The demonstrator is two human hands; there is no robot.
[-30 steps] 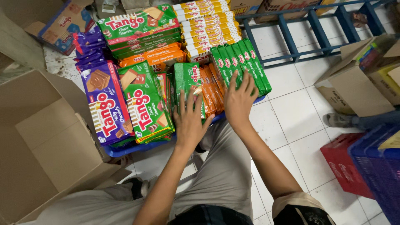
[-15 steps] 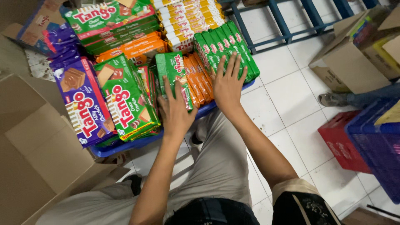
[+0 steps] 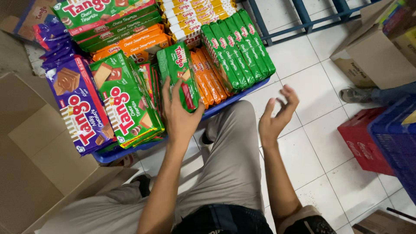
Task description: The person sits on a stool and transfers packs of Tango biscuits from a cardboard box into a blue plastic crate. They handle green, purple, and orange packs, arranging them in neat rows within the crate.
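My knees in grey trousers [image 3: 229, 173] fill the near edge as I sit over the white tiled floor [image 3: 312, 143], and here is the change: my right hand [image 3: 277, 117] is off the packs now. Half a second ago it lay flat on the row of slim green wafer packs [image 3: 238, 47]; now it hangs in the air over the tiles just beyond my knee, palm up, fingers loosely curled and spread, holding nothing. My left hand [image 3: 180, 115] stays where it was, fingers splayed and pressed against the upright green pack [image 3: 177, 71] at the near edge of the blue tray [image 3: 130, 151], thumb hooked round its right side. That pack stands on end, touching the orange slim packs [image 3: 210, 78] beside it, and those lean on the green row my right hand has let go. So the row holds by itself, I judge, and only the left side is under my hand. Left of that, the big green wafer bags [image 3: 125, 104] and the purple chocolate bag [image 3: 78, 108] lie slanted, overlapping each other. Further back sit the flat orange packs [image 3: 130, 45], more green boxes [image 3: 104, 15] and yellow packs [image 3: 199, 15]. An open cardboard box [image 3: 34, 160] gapes on my left; red [image 3: 364, 143] and blue crates [image 3: 396, 147], another carton [image 3: 372, 56] and a blue metal frame [image 3: 303, 21] stand off to the right.
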